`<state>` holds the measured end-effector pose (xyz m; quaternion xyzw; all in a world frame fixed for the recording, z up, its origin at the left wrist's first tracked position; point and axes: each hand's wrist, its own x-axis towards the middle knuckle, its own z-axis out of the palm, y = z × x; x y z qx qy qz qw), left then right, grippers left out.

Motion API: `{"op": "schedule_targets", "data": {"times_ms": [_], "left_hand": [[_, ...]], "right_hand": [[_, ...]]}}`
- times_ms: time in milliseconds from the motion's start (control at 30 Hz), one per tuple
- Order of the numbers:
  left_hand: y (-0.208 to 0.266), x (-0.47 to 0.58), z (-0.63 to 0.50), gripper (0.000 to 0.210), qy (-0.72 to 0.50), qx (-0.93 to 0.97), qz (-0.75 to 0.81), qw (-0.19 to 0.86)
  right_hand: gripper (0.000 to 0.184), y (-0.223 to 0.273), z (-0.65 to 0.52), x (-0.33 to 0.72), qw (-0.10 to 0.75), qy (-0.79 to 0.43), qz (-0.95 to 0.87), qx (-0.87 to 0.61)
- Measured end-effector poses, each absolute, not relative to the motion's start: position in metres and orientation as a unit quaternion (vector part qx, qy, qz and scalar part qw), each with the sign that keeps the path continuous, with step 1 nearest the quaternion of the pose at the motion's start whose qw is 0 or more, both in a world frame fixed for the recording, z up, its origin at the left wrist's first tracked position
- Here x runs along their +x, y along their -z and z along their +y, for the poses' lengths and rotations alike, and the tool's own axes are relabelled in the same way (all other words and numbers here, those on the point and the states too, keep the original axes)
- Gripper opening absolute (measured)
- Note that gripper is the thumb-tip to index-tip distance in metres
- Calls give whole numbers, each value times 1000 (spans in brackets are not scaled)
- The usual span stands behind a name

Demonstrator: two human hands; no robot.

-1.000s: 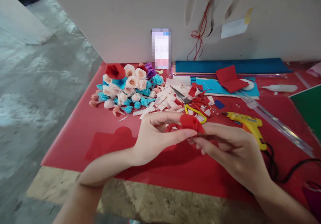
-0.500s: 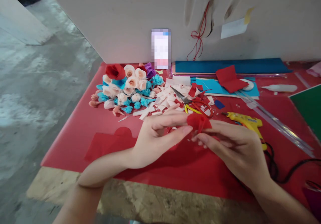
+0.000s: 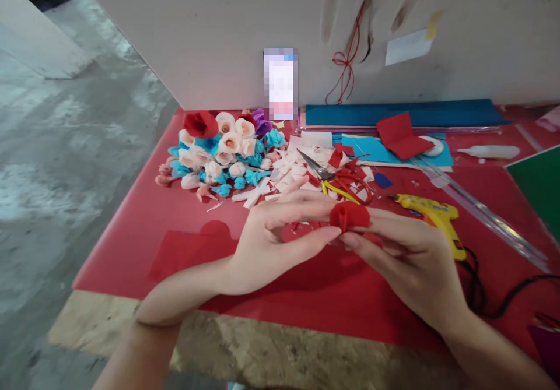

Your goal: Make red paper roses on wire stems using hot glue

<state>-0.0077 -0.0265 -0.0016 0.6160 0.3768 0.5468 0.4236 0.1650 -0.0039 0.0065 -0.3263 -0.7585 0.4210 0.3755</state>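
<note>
Between my two hands is a red paper flower, its crepe-like petals rolled and partly overlapping. My left hand pinches its left side between thumb and fingers. From the right, my right hand grips the flower's lower edge, thumb close to the left thumb; some red paper shows below these fingers. Scissors with yellow and red handles lie just beyond the flower, on pale paper scraps. Cut red paper pieces lie on the red table cover by my left forearm.
Finished paper flowers are heaped at back left. A phone leans against the white wall. To the right are a yellow glue gun with a black cord, a white bottle, clear strips and folded red paper on blue sheets.
The red flower has turned in my fingers, so its rolled fold now faces me further left. My fingertips have come closer together beneath it. The things on the table stay put.
</note>
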Motion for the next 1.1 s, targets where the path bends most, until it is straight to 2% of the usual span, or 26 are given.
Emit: {"op": "schedule_targets", "data": {"times_ms": [300,533,767,1100], "left_hand": [[5,-11,-23,24,-555,630,354,413],[4,-12,-25,28,-551,601,361,453],[0,-16,-24,23,-527,630,366,438],[0,-16,-24,22,-523,632,367,438]], "right_hand": [[9,-4,-5,165,394,-411,-751,-333],[9,-5,-6,166,398,-423,-737,-346],[15,-3,-5,168,408,-366,-759,-351],[14,-5,-5,167,395,-369,-767,-345]]}}
